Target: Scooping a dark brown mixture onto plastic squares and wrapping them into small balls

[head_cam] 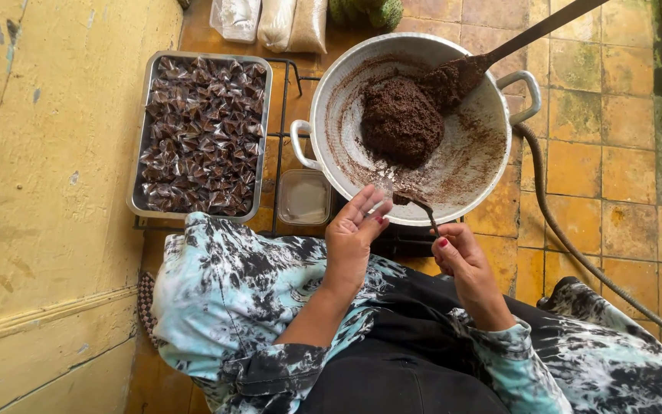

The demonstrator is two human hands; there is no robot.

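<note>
A big metal wok [346, 146] with two handles holds a mound of dark brown paste [400, 123] and a long-handled spatula [515, 42] stuck into it. My right hand [465, 261] grips a small spoon [417, 204] loaded with a bit of the paste, just at the wok's near rim. My left hand [354, 234] is beside the spoon's tip, fingers pinching a small clear wrapper [377, 205]. To the left, a steel tray [138, 153] is filled with several small wrapped brown cone-shaped sweets [201, 130].
A small clear plastic box [304, 197] sits on a black wire rack [285, 100] between tray and wok. Plastic bags [270, 19] lie at the far edge. A hose [576, 245] runs across the orange tiled floor on the right. A yellow wall [47, 192] stands at left.
</note>
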